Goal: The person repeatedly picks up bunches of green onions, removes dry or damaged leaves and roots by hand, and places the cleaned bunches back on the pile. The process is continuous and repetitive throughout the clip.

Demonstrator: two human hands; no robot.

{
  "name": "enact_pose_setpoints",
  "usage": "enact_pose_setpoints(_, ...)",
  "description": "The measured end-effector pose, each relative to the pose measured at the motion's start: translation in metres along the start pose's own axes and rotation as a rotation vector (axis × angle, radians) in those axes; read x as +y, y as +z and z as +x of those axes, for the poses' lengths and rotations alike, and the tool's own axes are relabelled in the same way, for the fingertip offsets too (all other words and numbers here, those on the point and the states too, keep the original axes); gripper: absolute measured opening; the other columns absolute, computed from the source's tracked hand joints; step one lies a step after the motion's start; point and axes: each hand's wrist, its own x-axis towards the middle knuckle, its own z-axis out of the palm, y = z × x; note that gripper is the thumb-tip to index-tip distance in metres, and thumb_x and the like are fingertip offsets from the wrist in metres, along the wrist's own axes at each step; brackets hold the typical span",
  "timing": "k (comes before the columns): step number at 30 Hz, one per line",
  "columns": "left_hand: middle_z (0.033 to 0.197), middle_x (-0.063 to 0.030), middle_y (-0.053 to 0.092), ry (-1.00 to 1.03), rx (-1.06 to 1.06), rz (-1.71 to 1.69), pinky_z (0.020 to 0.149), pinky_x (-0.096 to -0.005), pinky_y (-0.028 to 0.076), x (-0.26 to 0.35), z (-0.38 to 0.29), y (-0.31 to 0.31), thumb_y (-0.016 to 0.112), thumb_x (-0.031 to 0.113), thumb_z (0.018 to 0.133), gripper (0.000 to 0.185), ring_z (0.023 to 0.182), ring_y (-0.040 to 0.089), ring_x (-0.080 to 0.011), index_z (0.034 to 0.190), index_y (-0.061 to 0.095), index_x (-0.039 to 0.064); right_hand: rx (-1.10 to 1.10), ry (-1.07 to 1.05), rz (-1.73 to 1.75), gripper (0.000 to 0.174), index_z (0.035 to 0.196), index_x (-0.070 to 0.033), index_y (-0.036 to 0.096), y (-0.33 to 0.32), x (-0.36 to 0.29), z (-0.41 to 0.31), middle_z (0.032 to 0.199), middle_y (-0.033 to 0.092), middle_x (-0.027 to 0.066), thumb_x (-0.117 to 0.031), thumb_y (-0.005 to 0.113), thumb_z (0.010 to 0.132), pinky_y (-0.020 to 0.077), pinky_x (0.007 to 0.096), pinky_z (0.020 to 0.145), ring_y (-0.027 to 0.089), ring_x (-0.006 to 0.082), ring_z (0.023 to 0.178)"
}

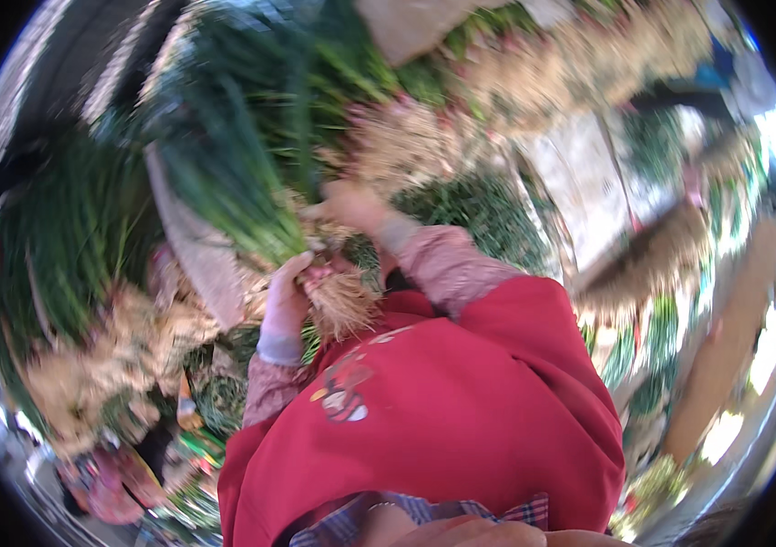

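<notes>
A bunch of green onions lies across my left hand, which grips it just above the pinkish bulbs. Its pale, stringy roots point toward my red top, and the long green leaves fan out away from me. My right hand is on the far side of the bulbs, close to the stalks. Motion blur hides its fingers, so whether it pinches anything is unclear. Just beyond it spreads a pile of green onions with roots turned toward me.
More green onions are heaped at the left beside a pale flat sheet. Loose green trimmings cover the ground right of my hands. Farther right are a whitish sheet and a long brown board. A person in patterned pink clothing is at the lower left.
</notes>
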Motion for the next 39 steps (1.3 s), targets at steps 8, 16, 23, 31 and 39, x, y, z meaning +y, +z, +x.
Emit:
enact_pose_setpoints(8, 0.064, -0.0128, 0.062, 0.104, -0.191, -0.049, 0.076, -0.0433, 0.057, -0.013, -0.006, -0.009, 0.053, 0.017, 0.089, 0.034, 0.063, 0.062, -0.0259, 0.056, 0.051, 0.006, 0.088, 0.28, 1.442, 0.031, 0.093, -0.001, 0.063, 0.063, -0.012, -0.064, 0.063, 0.059, 0.0057, -0.031, 0.063, 0.096, 0.0425, 0.0291, 0.038, 0.052, 0.0155, 0.042)
enact_pose_setpoints(16, 0.103, -0.0183, 0.063, 0.055, -0.192, 0.04, 0.08, -0.0354, 0.054, 0.03, -0.019, -0.017, 0.059, 0.02, 0.087, 0.031, 0.09, 0.062, -0.0239, 0.11, 0.056, 0.0, 0.211, 0.162, 1.141, 0.025, 0.101, 0.002, 0.063, -0.048, 0.074, -0.157, 0.083, 0.065, 0.0067, -0.022, 0.064, 0.094, 0.0527, 0.0305, 0.065, 0.064, 0.0169, 0.073)
enact_pose_setpoints(23, 0.117, -0.0216, 0.06, 0.24, -0.274, -0.173, 0.083, -0.0358, 0.053, 0.045, -0.028, -0.014, 0.06, 0.028, 0.086, 0.065, 0.094, 0.061, -0.0242, 0.14, 0.04, -0.003, -0.327, 0.071, -1.115, 0.028, 0.106, -0.009, 0.067, -0.128, 0.112, -0.127, 0.096, 0.069, 0.0182, -0.03, 0.052, 0.094, 0.0542, 0.0475, 0.08, 0.068, 0.0378, 0.088)
enact_pose_setpoints(31, 0.089, -0.007, 0.051, -0.037, -0.564, -0.572, 0.078, -0.0316, 0.042, 0.019, 0.012, 0.008, 0.061, 0.027, 0.084, 0.057, 0.084, 0.047, -0.019, 0.128, 0.047, -0.007, 0.178, 0.191, -0.588, 0.037, 0.101, -0.001, 0.067, -0.199, 0.035, 0.041, 0.098, 0.067, 0.0231, -0.035, 0.061, 0.087, 0.0494, 0.048, 0.083, 0.065, 0.0371, 0.097)
enact_pose_setpoints(39, 0.122, -0.0172, 0.062, 0.056, -0.398, -0.247, 0.093, -0.0366, 0.05, 0.023, 0.025, 0.043, 0.06, 0.023, 0.085, 0.043, 0.105, 0.061, -0.0242, 0.119, 0.059, -0.002, 0.191, 0.146, 0.463, 0.049, 0.116, 0.003, 0.062, -0.12, 0.003, -0.06, 0.089, 0.069, 0.004, -0.035, 0.074, 0.087, 0.0492, 0.0237, 0.068, 0.062, 0.0103, 0.075)
